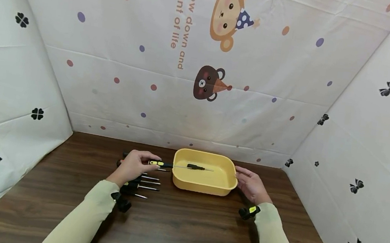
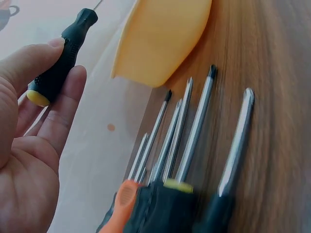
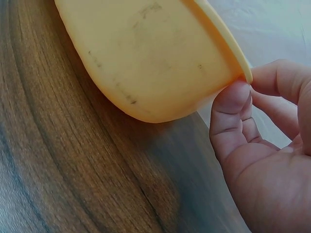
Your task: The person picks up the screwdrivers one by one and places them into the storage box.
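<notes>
My left hand [image 1: 133,165] holds a screwdriver [image 2: 70,51] by its black handle with a yellow end, between thumb and fingers. The thin shaft points right, over the left rim of a yellow plastic bin [image 1: 222,179]. Inside the bin lies a smaller black-handled screwdriver [image 1: 195,166]. At the bin's right end, my right hand [image 1: 251,185] pinches the rim with thumb and fingertips. Several more screwdrivers [image 2: 199,128] lie side by side under and in front of the left hand, shafts towards the bin; one has an orange handle [image 2: 121,204].
The dark wood-grain table [image 1: 180,230] ends at a white printed cloth [image 1: 140,89] behind the bin. Similar cloth walls stand on the left and right. A small black camera [image 1: 249,213] is strapped to the right wrist, and another camera [image 1: 123,203] to the left.
</notes>
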A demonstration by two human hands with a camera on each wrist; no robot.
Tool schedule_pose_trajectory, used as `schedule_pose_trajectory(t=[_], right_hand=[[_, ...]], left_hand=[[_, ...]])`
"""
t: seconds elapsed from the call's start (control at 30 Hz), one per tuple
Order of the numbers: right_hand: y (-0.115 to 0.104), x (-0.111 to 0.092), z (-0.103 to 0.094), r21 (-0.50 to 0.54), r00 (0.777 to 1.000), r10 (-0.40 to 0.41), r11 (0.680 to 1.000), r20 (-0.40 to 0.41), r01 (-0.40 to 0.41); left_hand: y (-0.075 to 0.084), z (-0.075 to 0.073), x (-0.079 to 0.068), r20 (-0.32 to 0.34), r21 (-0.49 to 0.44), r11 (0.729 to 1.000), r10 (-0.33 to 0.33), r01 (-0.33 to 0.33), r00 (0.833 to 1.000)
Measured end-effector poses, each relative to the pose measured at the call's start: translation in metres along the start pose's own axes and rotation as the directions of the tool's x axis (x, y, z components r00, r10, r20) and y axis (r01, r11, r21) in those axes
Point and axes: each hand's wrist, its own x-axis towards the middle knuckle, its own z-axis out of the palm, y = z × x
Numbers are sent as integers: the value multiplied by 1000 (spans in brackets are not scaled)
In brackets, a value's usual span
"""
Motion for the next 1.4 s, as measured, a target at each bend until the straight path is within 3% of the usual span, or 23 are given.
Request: schedule_pose_trajectory(t=[0.27, 0.5, 0.8, 1.0, 1.4], right_hand=[[0, 1, 1, 6, 1000, -2, 1000, 4, 2], [1, 2, 3, 12, 1000, -9, 1000, 6, 9], [1, 2, 2, -21, 1000, -7, 1000, -3, 7], [-1, 2, 3, -38, 1000, -11, 999, -7, 10], [0, 1, 1, -32, 1000, -10, 999, -7, 10]], left_hand=[[4, 18, 18, -10, 44, 999, -20, 20, 1000], [6, 31, 31, 21, -19, 999, -44, 44, 999], [13, 50, 47, 8, -1, 999, -37, 37, 999], [17, 63, 57, 35, -3, 998, -68, 68, 997], [31, 82, 83, 127, 92, 995, -35, 23, 991]])
